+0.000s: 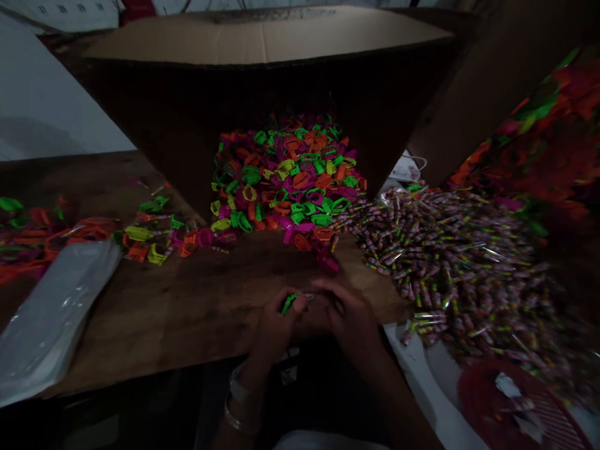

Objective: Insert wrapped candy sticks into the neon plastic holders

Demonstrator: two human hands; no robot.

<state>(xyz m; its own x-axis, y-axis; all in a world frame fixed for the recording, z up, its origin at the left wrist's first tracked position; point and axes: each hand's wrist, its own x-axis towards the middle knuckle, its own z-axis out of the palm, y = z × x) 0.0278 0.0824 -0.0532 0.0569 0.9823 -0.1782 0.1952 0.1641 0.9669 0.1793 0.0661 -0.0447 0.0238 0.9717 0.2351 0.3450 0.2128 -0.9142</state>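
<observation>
My left hand is closed around a small green plastic piece at the near edge of the wooden table. My right hand is curled beside it, fingertips meeting the left hand's at something small and pale I cannot make out. Just beyond both hands lies a heap of neon green, orange, pink and yellow plastic pieces, spilling from a tipped cardboard box. To the right spreads a pile of small wrapped candy sticks.
A stack of clear plastic bags lies at the near left. More loose coloured pieces are scattered on the left of the table. A red basket sits at the bottom right. Bright packed items rise at the far right.
</observation>
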